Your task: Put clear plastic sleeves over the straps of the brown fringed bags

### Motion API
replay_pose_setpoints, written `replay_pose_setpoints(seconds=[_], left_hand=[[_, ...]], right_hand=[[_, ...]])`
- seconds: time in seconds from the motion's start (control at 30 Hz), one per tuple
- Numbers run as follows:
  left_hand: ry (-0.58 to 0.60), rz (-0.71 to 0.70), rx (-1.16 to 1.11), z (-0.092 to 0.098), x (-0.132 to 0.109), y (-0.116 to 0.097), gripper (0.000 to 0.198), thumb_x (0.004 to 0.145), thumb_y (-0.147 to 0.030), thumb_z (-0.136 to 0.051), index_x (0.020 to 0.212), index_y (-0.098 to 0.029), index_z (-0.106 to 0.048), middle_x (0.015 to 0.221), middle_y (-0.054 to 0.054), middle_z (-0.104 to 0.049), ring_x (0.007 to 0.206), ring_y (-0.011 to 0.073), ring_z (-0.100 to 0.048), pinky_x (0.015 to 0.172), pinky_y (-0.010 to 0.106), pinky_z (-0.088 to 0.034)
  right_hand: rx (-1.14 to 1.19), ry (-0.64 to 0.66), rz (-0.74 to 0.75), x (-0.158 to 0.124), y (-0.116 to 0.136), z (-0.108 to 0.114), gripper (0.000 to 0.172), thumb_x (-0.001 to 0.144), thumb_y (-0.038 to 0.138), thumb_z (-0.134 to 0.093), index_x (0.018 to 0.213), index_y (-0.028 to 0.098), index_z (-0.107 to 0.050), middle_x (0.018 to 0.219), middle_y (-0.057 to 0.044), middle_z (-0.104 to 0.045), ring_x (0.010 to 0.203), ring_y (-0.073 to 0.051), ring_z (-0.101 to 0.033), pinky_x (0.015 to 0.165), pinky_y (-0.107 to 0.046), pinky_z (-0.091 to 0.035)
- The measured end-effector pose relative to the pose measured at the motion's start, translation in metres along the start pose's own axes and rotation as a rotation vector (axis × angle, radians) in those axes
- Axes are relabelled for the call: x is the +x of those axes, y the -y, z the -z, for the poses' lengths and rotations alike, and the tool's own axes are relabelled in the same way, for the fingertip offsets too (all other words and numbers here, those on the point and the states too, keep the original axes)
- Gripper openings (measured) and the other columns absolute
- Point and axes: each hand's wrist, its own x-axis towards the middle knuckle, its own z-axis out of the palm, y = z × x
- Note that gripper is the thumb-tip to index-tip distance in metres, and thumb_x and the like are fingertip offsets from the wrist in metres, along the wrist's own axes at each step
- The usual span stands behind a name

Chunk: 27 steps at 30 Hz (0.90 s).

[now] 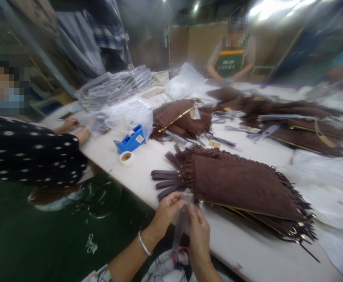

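My left hand, with a silver bangle on its wrist, pinches the upper end of a narrow clear plastic sleeve. From the other side my right hand closes its fingers on the same sleeve, which hangs down between the hands toward my lap. Whether anything is inside the sleeve cannot be made out. Just beyond my hands lies a stack of brown fringed suede pouches with gold zips. Brown strap loops stick out from the stack's left end.
A blue tape dispenser and a tape roll stand on the white table. More brown pouches and wrapped packs lie farther back. One person in polka dots works at left, another in a green apron across the table.
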Motion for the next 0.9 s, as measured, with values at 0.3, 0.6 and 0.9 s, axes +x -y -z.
replay_pose_setpoints(seconds=[0.3, 0.6, 0.9], left_hand=[[-0.241, -0.025, -0.063, -0.01, -0.004, 0.019, 0.017, 0.079, -0.027, -0.068, 0.088, -0.013, -0.066, 0.085, 0.006, -0.068, 0.077, 0.0162, -0.06, 0.075, 0.028, -0.047], [-0.404, -0.069, 0.151, -0.011, 0.002, 0.026, 0.016, 0.073, -0.023, -0.07, 0.08, -0.016, -0.058, 0.072, -0.001, -0.06, 0.067, 0.0134, -0.056, 0.063, 0.023, -0.044], [-0.411, -0.353, 0.766, -0.021, -0.017, 0.024, 0.008, 0.09, -0.025, -0.051, 0.09, -0.021, -0.058, 0.086, 0.003, -0.064, 0.083, 0.0199, -0.059, 0.079, 0.031, -0.042]], right_hand=[[0.015, 0.001, 0.001, 0.003, -0.004, -0.004, 0.044, 0.08, 0.051, -0.063, 0.107, 0.016, -0.069, 0.11, -0.008, -0.07, 0.103, -0.024, -0.062, 0.09, -0.034, -0.045], [0.075, -0.054, -0.076, 0.007, 0.0, -0.001, 0.048, 0.07, 0.05, -0.073, 0.097, 0.012, -0.065, 0.086, -0.006, -0.071, 0.074, -0.019, -0.063, 0.067, -0.029, -0.048], [-0.278, -0.026, 0.181, -0.009, 0.018, 0.004, 0.034, 0.081, 0.049, -0.059, 0.091, 0.017, -0.067, 0.092, -0.007, -0.07, 0.088, -0.023, -0.062, 0.082, -0.032, -0.045]])
